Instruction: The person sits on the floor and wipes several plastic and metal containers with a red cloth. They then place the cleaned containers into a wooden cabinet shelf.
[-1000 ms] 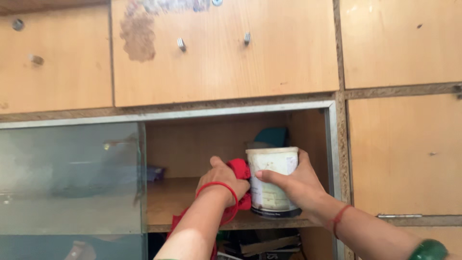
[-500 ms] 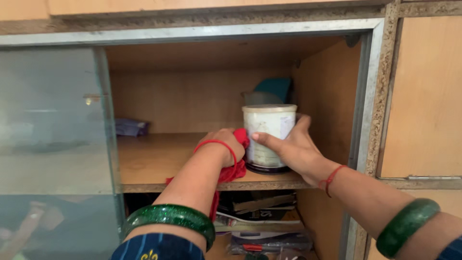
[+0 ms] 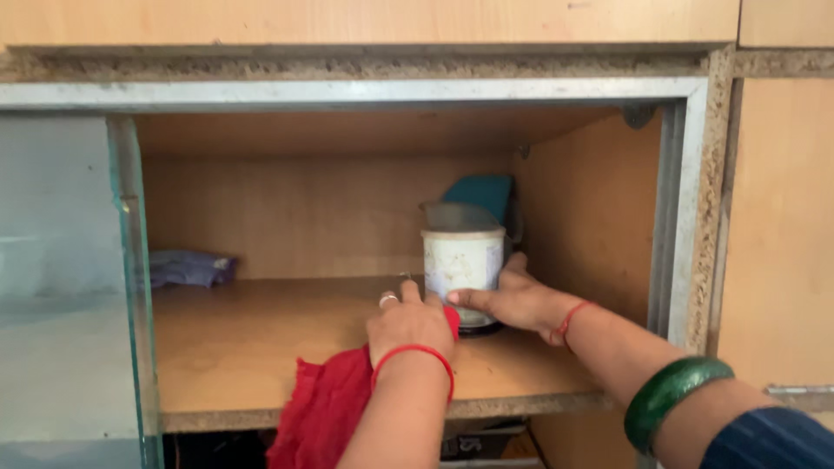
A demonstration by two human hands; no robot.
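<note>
Head view looks into an open cupboard bay, its one glass door (image 3: 65, 287) slid to the far left. Behind the glass edge, at the far left of the shelf (image 3: 261, 347), lies one crumpled purple cloth (image 3: 187, 267). Nearer the middle, the left hand (image 3: 408, 326) presses down on one red cloth (image 3: 326, 408), fingers clenched over it, the cloth trailing off the shelf's near edge. Just right of that hand, touching its knuckles or nearly so, stands one white tub (image 3: 463, 274), upright, its long axis vertical, set toward the right of the shelf near the side wall. The right hand (image 3: 512, 300) wraps the tub's lower right side, fingers grasping it, thumb across the front. Both hands are at the tub, but the right one has it; the tub lies just far and right of the left hand's fingers. Behind the tub stands one teal object (image 3: 479, 193), mostly hidden.
</note>
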